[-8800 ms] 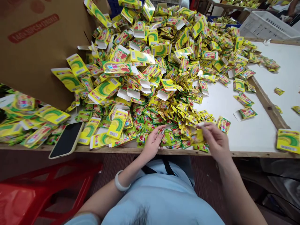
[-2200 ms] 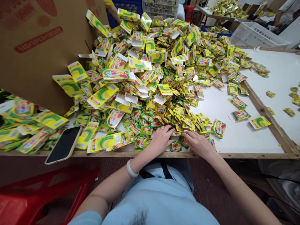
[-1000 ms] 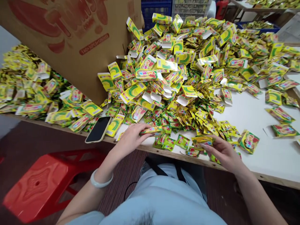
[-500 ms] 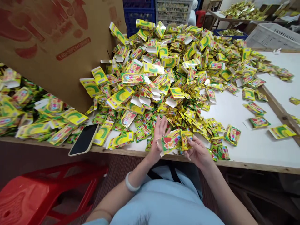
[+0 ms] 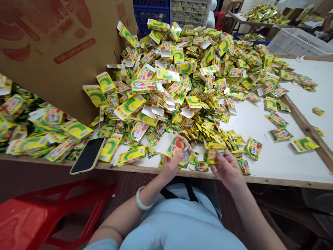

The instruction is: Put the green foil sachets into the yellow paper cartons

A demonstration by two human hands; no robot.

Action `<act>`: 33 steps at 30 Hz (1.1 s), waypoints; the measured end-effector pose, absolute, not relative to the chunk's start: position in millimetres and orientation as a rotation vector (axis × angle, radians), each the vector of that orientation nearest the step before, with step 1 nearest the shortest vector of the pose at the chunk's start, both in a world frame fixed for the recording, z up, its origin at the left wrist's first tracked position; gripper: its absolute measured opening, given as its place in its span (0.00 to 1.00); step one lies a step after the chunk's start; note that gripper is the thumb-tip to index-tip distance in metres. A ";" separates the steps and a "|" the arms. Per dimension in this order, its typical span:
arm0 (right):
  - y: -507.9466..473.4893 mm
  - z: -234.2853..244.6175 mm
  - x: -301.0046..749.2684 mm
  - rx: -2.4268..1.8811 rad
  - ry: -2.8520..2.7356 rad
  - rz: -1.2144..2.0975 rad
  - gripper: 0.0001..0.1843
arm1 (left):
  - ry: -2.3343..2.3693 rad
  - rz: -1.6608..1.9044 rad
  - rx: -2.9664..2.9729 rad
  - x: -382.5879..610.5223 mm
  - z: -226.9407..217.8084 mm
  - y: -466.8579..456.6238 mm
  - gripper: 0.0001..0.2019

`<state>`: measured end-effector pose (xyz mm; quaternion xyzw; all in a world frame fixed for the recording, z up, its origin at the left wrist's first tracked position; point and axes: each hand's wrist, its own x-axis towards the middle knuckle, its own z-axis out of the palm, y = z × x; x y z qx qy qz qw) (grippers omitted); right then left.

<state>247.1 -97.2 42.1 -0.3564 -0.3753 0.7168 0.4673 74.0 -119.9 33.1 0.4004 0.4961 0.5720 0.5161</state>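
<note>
Likely feather-light and easily creased, the folding carton pinched in the left hand wants edge holds, while the right hand grips slick sachets

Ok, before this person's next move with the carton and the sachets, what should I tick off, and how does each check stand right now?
1. Left hand grips the small carton at the table edge: ok.
2. Right hand holds a bunch of sachets: ok.
3. Carton's open end turned toward the sachets: cannot tell, fingers cover it.
4. Number of sachets in the right hand: cannot tell.
5. White table bare to the right of the hands: ok.
6. Phone lying safely: not ok, its near end juts over the table edge.
</note>
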 end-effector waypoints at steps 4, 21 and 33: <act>-87.6 58.5 256.8 -0.894 -1.130 1.401 0.09 | 0.846 1.123 0.847 76.2 40.4 -124.6 0.25; -73.9 131.5 270.1 -0.765 -2.695 1.000 0.11 | 0.696 0.544 1.053 72.7 43.5 -129.1 0.22; -74.8 100.9 278.6 -0.630 -2.414 1.670 0.17 | 0.578 0.485 0.987 75.6 40.0 -129.8 0.22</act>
